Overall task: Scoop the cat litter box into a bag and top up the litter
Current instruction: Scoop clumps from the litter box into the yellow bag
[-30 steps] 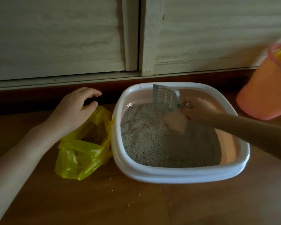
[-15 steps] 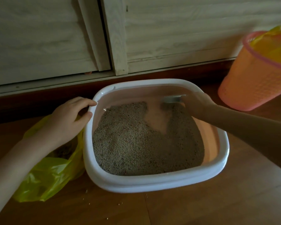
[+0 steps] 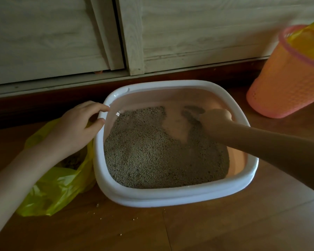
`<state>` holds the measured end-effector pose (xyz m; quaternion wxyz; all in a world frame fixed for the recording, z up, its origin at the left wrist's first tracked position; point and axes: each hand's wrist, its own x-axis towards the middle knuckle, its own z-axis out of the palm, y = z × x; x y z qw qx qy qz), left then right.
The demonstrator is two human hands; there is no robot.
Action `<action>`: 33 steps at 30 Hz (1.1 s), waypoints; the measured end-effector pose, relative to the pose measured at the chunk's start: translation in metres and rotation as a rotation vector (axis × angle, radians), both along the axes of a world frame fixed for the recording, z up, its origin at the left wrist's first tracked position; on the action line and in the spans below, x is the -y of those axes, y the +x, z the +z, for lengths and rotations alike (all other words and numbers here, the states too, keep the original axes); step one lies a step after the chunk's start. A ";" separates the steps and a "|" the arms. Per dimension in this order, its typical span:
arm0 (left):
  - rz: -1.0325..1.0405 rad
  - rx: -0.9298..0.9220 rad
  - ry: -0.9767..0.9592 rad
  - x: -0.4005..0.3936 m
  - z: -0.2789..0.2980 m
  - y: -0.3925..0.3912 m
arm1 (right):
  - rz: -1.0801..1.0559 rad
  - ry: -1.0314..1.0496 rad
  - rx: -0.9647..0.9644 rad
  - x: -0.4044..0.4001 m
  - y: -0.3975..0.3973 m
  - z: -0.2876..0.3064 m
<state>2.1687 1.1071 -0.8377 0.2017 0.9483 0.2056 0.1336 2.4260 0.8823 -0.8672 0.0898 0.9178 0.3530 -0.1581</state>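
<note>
While an orange mesh basket (image 3: 286, 75) lined with a yellow bag stands at two o'clock on the wooden floor (image 3: 225, 229), the crumpled yellow bag (image 3: 58, 185) lies at nine o'clock, touching the litter box (image 3: 170, 198) and partly hidden under the left forearm. Reaching over that bag, the left hand (image 3: 74, 127) grips the smooth white rim with curled fingers and thumb. The right hand (image 3: 216, 117) is curled low at one o'clock inside the box, over the dark scoop (image 3: 192, 110) (its grip is not clear), where grainy grey litter (image 3: 152, 153) parts to bare pink plastic.
</note>
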 end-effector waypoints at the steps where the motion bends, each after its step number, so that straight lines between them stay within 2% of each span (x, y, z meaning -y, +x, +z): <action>1: -0.002 0.008 0.000 -0.001 0.001 -0.001 | 0.045 -0.033 0.015 0.004 -0.006 0.006; 6: -0.004 0.026 0.014 -0.003 0.005 -0.005 | 0.102 -0.380 -0.085 0.008 -0.031 0.020; 8: 0.002 0.030 0.017 -0.004 0.007 -0.008 | 0.040 -0.351 -0.242 0.004 -0.037 0.023; 11: 0.008 0.035 0.010 -0.004 0.013 -0.011 | -0.170 -0.217 -0.601 -0.009 -0.045 0.033; 13: 0.017 0.038 0.004 -0.002 0.015 -0.013 | -0.162 -0.256 -0.688 -0.016 -0.047 0.044; 15: 0.030 0.038 0.004 -0.002 0.018 -0.017 | -0.058 -0.234 -0.618 -0.022 -0.048 0.053; 19: 0.060 0.025 0.014 -0.008 0.019 -0.025 | 0.172 0.051 -0.215 -0.038 -0.049 0.049; 21: 0.064 0.023 0.019 -0.011 0.019 -0.028 | 0.245 0.126 -0.112 -0.050 -0.056 0.038; 23: 0.060 0.027 0.023 -0.012 0.019 -0.030 | 0.349 0.103 -0.058 -0.062 -0.068 0.027; 29: 0.056 0.027 0.039 -0.013 0.019 -0.034 | 0.769 -0.130 0.162 -0.091 -0.108 0.010; 33: 0.060 0.018 0.043 -0.015 0.017 -0.033 | 0.950 -0.180 0.164 -0.088 -0.122 0.005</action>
